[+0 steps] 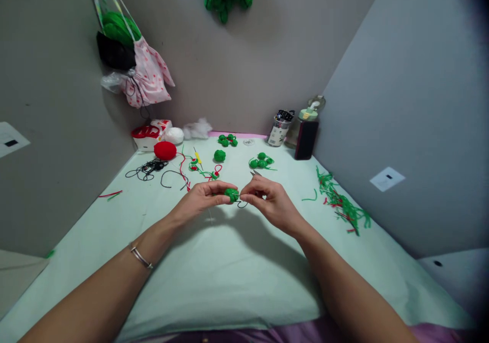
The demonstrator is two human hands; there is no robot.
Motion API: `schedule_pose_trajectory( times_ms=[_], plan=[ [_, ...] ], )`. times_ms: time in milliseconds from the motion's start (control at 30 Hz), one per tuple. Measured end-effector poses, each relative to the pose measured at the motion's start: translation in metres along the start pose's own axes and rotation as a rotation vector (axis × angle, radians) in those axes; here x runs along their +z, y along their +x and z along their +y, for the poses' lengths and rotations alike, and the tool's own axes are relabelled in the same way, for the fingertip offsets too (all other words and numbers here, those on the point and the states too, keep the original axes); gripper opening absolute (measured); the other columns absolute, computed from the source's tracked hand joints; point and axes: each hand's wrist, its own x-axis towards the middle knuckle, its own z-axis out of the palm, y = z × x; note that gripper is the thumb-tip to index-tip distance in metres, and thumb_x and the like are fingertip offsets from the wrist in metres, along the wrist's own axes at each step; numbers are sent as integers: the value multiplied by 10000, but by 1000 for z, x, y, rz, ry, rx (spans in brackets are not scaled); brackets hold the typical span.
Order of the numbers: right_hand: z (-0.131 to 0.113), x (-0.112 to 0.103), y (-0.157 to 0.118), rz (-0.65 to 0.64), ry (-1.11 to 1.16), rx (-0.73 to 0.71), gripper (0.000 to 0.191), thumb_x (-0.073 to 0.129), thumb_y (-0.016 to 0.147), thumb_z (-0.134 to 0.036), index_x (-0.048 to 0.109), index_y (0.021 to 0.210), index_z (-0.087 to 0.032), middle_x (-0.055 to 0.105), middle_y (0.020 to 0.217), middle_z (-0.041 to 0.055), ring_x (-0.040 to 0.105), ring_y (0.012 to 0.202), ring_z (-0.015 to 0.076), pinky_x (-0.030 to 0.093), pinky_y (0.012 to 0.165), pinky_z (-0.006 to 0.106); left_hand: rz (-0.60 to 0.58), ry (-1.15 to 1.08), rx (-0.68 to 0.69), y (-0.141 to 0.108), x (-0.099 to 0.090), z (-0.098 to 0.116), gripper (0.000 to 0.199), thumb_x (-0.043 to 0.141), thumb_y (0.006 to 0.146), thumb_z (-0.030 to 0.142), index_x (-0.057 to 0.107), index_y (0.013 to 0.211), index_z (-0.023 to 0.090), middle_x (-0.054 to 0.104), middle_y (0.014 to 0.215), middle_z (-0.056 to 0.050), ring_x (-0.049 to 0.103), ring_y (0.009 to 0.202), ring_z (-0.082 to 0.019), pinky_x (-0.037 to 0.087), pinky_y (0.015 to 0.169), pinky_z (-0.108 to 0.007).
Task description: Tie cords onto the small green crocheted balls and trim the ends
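Observation:
Between the thumb and fingers of my left hand [210, 194] is a small green yarn ball [231, 195] with a dark strand across it. My right hand [267, 198] is closed in a pinch right beside the ball's right side. What sits in that pinch is too small to make out. A thin black thread [243, 205] loops below the fingertips. Pointed metal tips, like scissors [254, 173], show just behind my right hand; I cannot tell whether they lie on the table or are held.
Beyond my hands lie green balls [219, 155], a yellow-handled hook [197, 155], red yarn [165, 151] and tangled black cord [151, 168]. Yarn scraps [340, 200] spread at right. A phone [306, 139] leans by a bottle and a pen cup [278, 131]. A pink bag [147, 73] hangs left.

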Motion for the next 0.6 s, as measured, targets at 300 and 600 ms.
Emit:
schedule_pose_trajectory(
  times_ms=[300,600],
  plan=[
    [6,4,2,29,-1,6,121,670,854,-206,689,737,-185,566,705,-1,479,640,119,380,589,252,12,-27,-18,0,2,-1,301,747,779,304,721,1064,208,733,994,-55,656,902,-180,458,902,-358],
    [15,5,1,28,-128,94,82,647,832,-140,663,767,-188,596,720,-4,520,591,107,405,571,239,67,29,-14,0,6,-3,314,759,769,361,712,1035,201,720,963,-51,657,908,-192,450,886,-349]
  ],
)
